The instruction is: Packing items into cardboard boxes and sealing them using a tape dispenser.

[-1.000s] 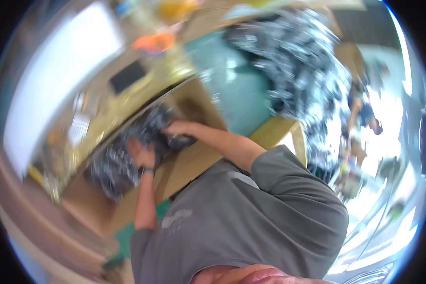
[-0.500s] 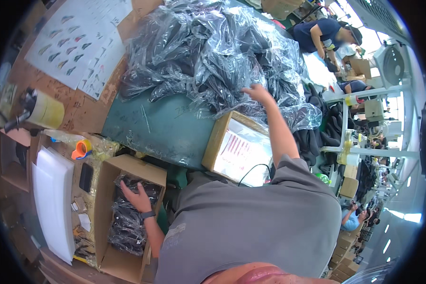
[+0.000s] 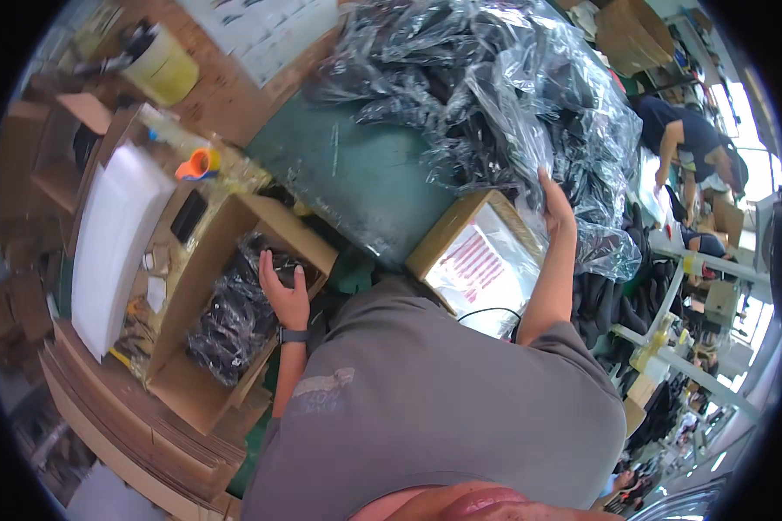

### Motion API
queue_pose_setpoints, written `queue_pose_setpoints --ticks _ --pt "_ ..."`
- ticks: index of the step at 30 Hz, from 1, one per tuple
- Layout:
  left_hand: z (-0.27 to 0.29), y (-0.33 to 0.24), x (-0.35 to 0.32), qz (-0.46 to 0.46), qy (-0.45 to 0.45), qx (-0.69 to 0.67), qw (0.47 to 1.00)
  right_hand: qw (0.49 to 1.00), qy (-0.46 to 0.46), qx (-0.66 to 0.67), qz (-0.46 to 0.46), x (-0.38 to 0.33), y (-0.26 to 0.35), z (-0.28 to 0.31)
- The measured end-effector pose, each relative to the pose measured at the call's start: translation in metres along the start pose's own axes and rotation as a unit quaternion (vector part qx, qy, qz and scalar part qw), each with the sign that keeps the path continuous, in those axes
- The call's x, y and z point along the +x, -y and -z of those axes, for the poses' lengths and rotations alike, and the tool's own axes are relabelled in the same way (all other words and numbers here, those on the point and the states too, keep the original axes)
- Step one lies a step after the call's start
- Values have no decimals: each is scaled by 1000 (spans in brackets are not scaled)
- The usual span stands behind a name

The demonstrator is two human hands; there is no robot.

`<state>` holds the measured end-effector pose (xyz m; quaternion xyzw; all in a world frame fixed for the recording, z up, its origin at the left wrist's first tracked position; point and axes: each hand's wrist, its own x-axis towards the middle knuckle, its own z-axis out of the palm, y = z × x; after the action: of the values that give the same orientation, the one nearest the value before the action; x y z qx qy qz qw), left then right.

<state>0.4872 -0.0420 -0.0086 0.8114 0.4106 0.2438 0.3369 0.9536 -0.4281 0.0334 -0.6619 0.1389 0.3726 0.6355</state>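
My left hand is open, its fingers stretched over black items in clear plastic bags packed inside an open cardboard carton. A dark band is round that wrist. On the right, my right hand grips the near end of a long clear plastic bag with something black in it. This bag lies at the near side of a large heap of similar bagged black items on the green table. What exactly the bags hold is hard to make out.
Between my arms stands a shallow box with a printed sheet under clear film. Left of the carton are white foam sheets, a dark phone-like slab and an orange tape roll. A co-worker bends over work at far right.
My view has turned, so the scene sits differently. My right hand has come back from over the heap to its near edge and closed on a bag. My left hand stays over the carton.
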Motion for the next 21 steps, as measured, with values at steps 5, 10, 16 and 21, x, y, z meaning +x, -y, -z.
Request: queue_pose_setpoints --ticks 5,10,16,21 --pt "30 47 -9 34 19 -39 998 968 -146 -187 82 -43 -60 -80" --pt "64 72 -3 -28 86 -37 995 653 -380 -646 107 -39 -33 -151" --pt "37 74 31 -84 117 -133 981 694 -179 -695 -57 162 -63 -21" --pt "71 71 -8 3 73 -101 992 813 -453 -327 165 186 -181 -176"
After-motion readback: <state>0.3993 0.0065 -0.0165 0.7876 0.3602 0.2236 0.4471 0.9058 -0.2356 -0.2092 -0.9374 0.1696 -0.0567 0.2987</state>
